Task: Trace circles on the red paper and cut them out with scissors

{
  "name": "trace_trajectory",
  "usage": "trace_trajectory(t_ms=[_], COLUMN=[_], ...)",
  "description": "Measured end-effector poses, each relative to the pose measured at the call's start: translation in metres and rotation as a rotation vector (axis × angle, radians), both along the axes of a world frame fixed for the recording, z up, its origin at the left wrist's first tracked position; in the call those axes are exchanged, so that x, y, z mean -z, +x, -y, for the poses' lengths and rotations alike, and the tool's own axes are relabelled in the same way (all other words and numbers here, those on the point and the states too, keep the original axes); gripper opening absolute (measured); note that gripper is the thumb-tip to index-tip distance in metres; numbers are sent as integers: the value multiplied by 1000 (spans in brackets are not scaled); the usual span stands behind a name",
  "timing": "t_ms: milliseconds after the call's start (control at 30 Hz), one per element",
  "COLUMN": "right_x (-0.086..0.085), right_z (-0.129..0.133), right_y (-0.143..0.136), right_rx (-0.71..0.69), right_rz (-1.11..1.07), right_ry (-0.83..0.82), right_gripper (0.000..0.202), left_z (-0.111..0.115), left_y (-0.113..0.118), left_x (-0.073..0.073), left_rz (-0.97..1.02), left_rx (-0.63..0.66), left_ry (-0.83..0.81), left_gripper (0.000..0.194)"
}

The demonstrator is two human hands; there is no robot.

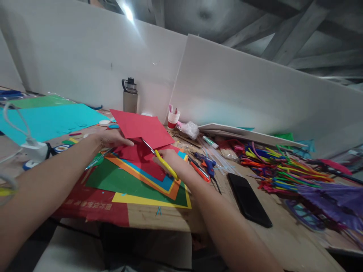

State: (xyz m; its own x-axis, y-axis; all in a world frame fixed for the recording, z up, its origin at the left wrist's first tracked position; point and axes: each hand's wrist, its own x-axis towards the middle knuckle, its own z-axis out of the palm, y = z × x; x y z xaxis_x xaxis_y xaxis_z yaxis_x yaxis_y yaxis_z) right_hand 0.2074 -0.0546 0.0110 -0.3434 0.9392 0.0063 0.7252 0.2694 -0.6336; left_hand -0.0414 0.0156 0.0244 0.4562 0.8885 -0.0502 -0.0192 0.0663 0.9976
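My left hand is closed on the left edge of a red paper sheet, thumb on the near side. The sheet is raised and tilted above the table. In my right hand is a pair of scissors with yellow handles, its blades at the red sheet's near edge, where a cut shows. Below lies a fanned stack of coloured paper, with a green sheet, an orange edge and a yellow sheet. More red paper lies on top of that stack, partly hidden by the raised sheet.
A black phone lies right of my forearm. Beyond it spread many pipe cleaners. A blue glue gun lies near the scissors. At the back stand a bottle and a cup. Large cyan paper covers the left.
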Motion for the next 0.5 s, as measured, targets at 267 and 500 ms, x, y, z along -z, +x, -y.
trace_trajectory(t_ms=[267, 500], right_x=[3, 4], right_z=[-4, -3], right_y=[3, 8], right_rx=[-7, -51], right_rz=[104, 22], right_ry=[79, 65], right_gripper=[20, 26], left_z=[-17, -23], left_y=[-16, 4], left_x=[-5, 2], left_rz=[179, 247], left_rx=[-62, -406], left_ry=[-312, -371], left_gripper=[40, 5])
